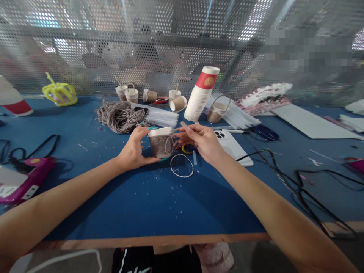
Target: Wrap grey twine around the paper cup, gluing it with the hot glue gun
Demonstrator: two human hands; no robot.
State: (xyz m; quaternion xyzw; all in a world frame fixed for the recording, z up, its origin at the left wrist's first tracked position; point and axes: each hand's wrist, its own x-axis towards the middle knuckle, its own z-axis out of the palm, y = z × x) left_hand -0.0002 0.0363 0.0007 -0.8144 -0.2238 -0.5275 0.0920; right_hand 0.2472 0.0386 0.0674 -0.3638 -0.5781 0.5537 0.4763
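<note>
Blue tabletop [136,212], flecked with scraps, spreads widest. Just past twelve o'clock leans a ribbed stack of white paper cups [196,102]; toward eleven sprawls a tangled grey cord heap [117,116]. Nearer, just short of twelve, the left hand [137,148] pinches a tapered white cup wrapped in grey-brown cord [159,146], mouth up, long axis near vertical. Beside it, the right hand [202,139] curls its fingers; whether they pinch anything, I cannot tell. At the cup's four o'clock lies a thin pale ring [182,177].

left fingers [142,132] hold cord-wrapped cup [159,146] | right fingers [193,132] near it
</note>
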